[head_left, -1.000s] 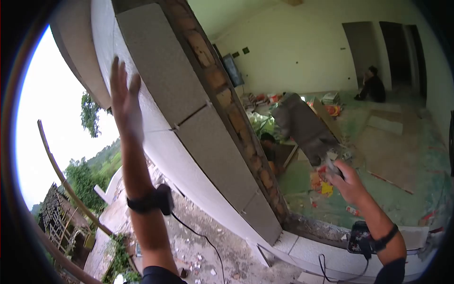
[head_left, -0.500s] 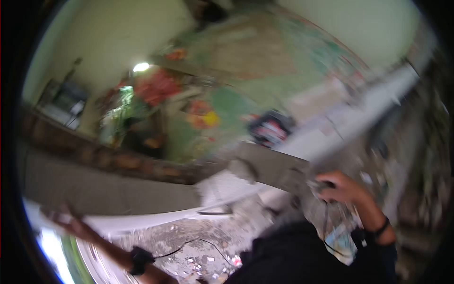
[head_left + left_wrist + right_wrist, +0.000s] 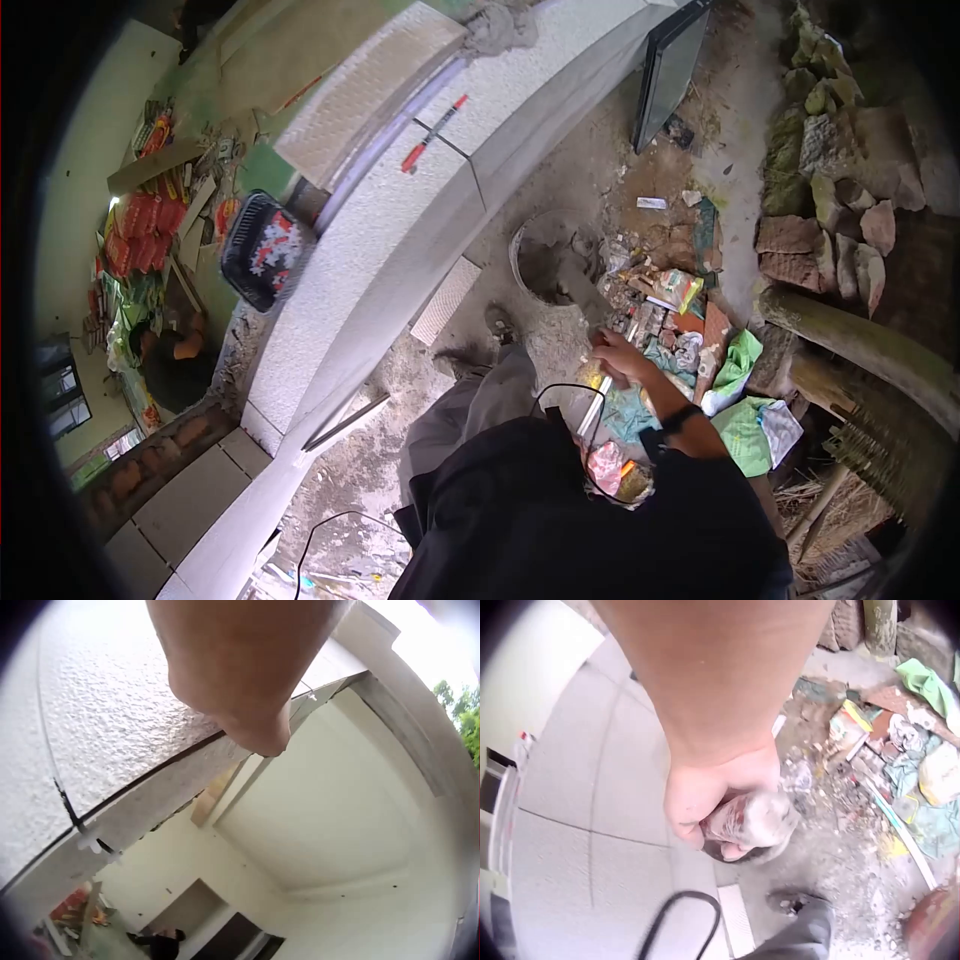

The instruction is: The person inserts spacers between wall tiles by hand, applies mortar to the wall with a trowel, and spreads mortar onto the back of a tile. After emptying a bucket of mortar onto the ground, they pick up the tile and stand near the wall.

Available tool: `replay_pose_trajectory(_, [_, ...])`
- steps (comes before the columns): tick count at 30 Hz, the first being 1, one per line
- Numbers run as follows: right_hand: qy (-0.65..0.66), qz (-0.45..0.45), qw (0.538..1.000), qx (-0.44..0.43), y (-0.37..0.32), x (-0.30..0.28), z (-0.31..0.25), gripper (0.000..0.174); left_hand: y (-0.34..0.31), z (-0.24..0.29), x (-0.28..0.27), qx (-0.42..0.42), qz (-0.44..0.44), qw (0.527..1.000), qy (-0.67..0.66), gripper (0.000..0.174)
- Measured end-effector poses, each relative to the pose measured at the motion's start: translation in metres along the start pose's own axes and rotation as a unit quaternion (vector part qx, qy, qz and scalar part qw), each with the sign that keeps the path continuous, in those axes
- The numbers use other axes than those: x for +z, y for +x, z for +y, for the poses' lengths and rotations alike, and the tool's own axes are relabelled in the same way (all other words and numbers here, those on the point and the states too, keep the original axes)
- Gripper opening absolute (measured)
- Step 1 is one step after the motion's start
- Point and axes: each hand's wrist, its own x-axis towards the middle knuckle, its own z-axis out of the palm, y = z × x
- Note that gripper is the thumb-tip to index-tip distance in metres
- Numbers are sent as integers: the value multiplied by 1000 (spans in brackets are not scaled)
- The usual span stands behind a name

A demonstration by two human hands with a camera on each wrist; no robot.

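In the head view my right hand (image 3: 622, 360) grips a trowel, its grey blade (image 3: 588, 298) reaching into a bucket (image 3: 514, 250) of grey mortar (image 3: 548, 268). The right wrist view shows the fingers curled around the trowel's smeared round handle (image 3: 751, 821), while the blade is hidden. My left hand (image 3: 251, 731) is outside the head view. The left wrist view has it at the edge of a white textured tile (image 3: 127, 690), its fingers hidden. A white spacer (image 3: 91, 838) sits in the joint between tiles.
On the tiled ledge lies a red marker (image 3: 432, 135), near a black basket (image 3: 268, 250) of tile spacers and a leaning tile (image 3: 370, 85). Rubbish (image 3: 680, 330) and stones (image 3: 840, 220) are to the right. A person (image 3: 170, 365) is low inside the room.
My view has swung down and right from the tiled pillar to the ground. The right hand has carried the trowel down to the bucket. The left hand has left the head view.
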Motion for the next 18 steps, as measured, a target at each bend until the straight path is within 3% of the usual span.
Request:
replay_pose_trajectory(2, [-132, 100, 986, -24, 56, 13, 50, 51, -13, 1, 16, 7, -35, 999, 8, 89])
replay_pose_trajectory(3, [-130, 93, 987, -16, 75, 20, 68, 51, -18, 2, 22, 10, -51, 999, 14, 88])
replay_pose_trajectory(5, [-369, 192, 909, -31, 118, 34, 101, 54, -27, 3, 35, 19, -80, 996, 23, 87])
replay_pose_trajectory(9, [-363, 192, 909, 78, 179, 88, 198, 80, -46, 4, 56, 29, -132, 990, 37, 84])
replay_pose_trajectory(10, [-374, 190, 903, 90, 177, 104, 218, 83, -53, 5, 61, 29, -142, 989, 39, 84])
replay_pose_trajectory(14, [-350, 116, 923, 111, 79, 118, 211, 85, -62, -2, 58, 31, -173, 983, 55, 81])
replay_pose_trajectory(15, [-339, 106, 929, 101, 49, 106, 202, 74, -57, -11, 50, 26, -175, 982, 66, 80])
replay_pose_trajectory(16, [-280, 225, 917, -171, 31, 101, 240, 63, -52, -23, 37, 22, -176, 981, 76, 80])
replay_pose_trajectory(17, [-258, 208, 929, -165, 12, 89, 272, 57, -41, -38, 19, 20, -174, 981, 83, 79])
replay_pose_trajectory(18, [-253, 146, 949, -115, 6, 71, 225, 57, -32, -44, -2, 23, -173, 981, 89, 78])
